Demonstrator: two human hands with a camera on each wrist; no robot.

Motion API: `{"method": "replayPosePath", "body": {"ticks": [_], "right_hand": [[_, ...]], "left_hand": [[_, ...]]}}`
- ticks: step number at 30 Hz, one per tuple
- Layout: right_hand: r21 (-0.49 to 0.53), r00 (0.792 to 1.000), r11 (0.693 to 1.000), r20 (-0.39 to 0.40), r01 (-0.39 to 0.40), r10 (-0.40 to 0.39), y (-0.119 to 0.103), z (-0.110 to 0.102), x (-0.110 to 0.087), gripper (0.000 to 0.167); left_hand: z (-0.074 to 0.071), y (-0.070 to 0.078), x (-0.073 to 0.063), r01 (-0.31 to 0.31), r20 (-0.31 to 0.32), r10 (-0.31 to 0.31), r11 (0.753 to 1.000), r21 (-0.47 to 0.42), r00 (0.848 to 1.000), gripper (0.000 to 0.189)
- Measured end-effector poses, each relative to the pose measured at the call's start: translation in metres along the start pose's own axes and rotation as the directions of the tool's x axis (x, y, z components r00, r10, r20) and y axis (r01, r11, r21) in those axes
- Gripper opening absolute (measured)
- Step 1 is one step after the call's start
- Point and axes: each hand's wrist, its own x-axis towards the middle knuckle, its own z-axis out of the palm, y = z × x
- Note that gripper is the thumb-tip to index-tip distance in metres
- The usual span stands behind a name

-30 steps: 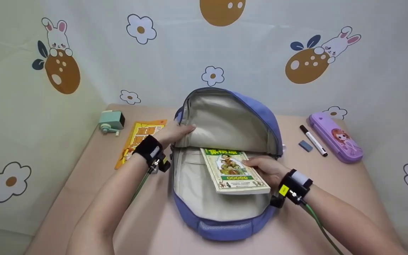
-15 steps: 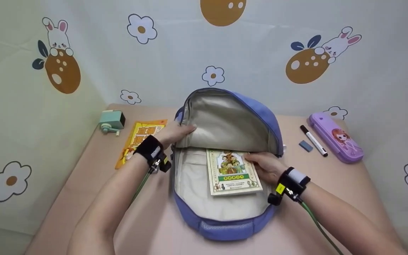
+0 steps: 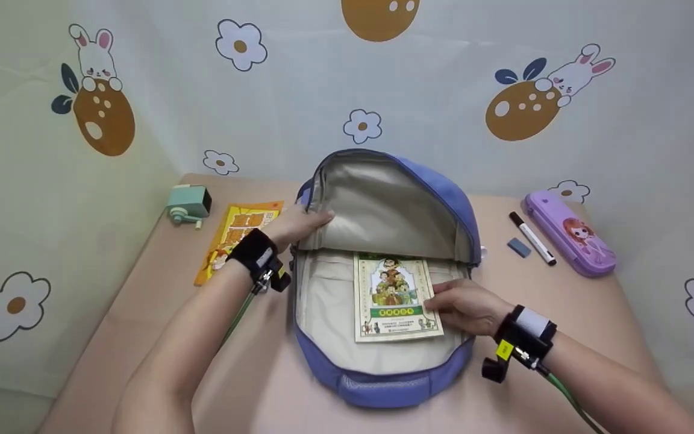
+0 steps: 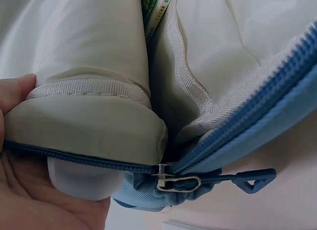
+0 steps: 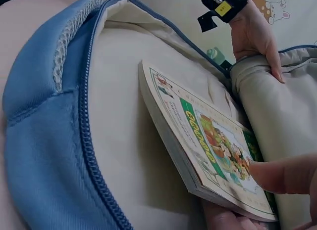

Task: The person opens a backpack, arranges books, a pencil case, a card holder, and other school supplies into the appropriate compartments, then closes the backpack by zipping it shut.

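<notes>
A blue backpack (image 3: 385,393) lies unzipped, its pale lining showing. At the left edge of the raised front panel my left hand (image 3: 296,224) grips the fabric; in the left wrist view the thumb is inside and the fingers (image 4: 29,185) are beneath the zipper edge. Inside the bag is a paperback book (image 3: 396,298) with cartoon figures on its cover, its top end hidden under the panel. My right hand (image 3: 467,306) holds the book's right edge. The right wrist view shows the thumb on the cover and fingers (image 5: 228,220) underneath.
Left of the bag are an orange-yellow book (image 3: 235,238), partly behind the left hand, and a teal crank pencil sharpener (image 3: 189,203). On the right lie a blue eraser (image 3: 519,247), a marker (image 3: 534,239) and a purple pencil case (image 3: 571,234).
The book has gone from tilted to straighter and flatter in the bag, its title now mostly under the panel. My right hand has shifted down its right edge; the left hand stays put.
</notes>
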Motion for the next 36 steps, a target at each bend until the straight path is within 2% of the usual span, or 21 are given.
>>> {"method": "replayPosePath", "body": {"ticks": [4, 7, 12, 17, 21, 26, 31, 36], "right_hand": [[-0.096, 0.998, 0.994, 0.044, -0.046, 0.050, 0.005, -0.005, -0.005, 0.049], [-0.134, 0.999, 0.990, 0.017, -0.041, 0.043, 0.006, -0.006, -0.005, 0.049], [-0.119, 0.996, 0.993, -0.081, 0.011, -0.020, 0.003, -0.007, 0.002, 0.046], [-0.068, 0.979, 0.995, -0.190, 0.066, -0.078, 0.001, -0.005, 0.018, 0.044], [-0.048, 0.964, 0.992, -0.234, 0.120, -0.128, 0.000, -0.002, 0.031, 0.043], [-0.081, 0.942, 0.981, -0.274, 0.176, -0.192, -0.001, 0.001, 0.042, 0.041], [-0.117, 0.938, 0.975, -0.274, 0.188, -0.214, -0.002, 0.000, 0.042, 0.041], [-0.169, 0.958, 0.967, -0.185, 0.190, -0.221, -0.007, -0.002, 0.030, 0.043]], "left_hand": [[0.000, 0.000, 0.001, -0.008, 0.001, 0.008, 1.000, -0.012, 1.000, 0.057], [0.001, -0.001, 0.001, -0.010, 0.007, 0.010, 1.000, -0.018, 1.000, 0.057], [-0.001, 0.000, 0.002, -0.011, 0.017, 0.011, 1.000, -0.025, 1.000, 0.055], [-0.001, 0.001, 0.002, -0.018, 0.029, 0.019, 0.999, -0.032, 0.999, 0.050], [-0.002, 0.001, 0.002, -0.008, 0.025, 0.009, 1.000, -0.020, 1.000, 0.046], [-0.001, 0.001, 0.002, -0.011, 0.017, 0.011, 1.000, -0.016, 1.000, 0.044], [0.000, 0.002, 0.001, -0.017, 0.019, 0.018, 1.000, -0.022, 1.000, 0.048], [-0.001, 0.001, 0.000, -0.016, 0.016, 0.016, 1.000, -0.026, 1.000, 0.047]]}}
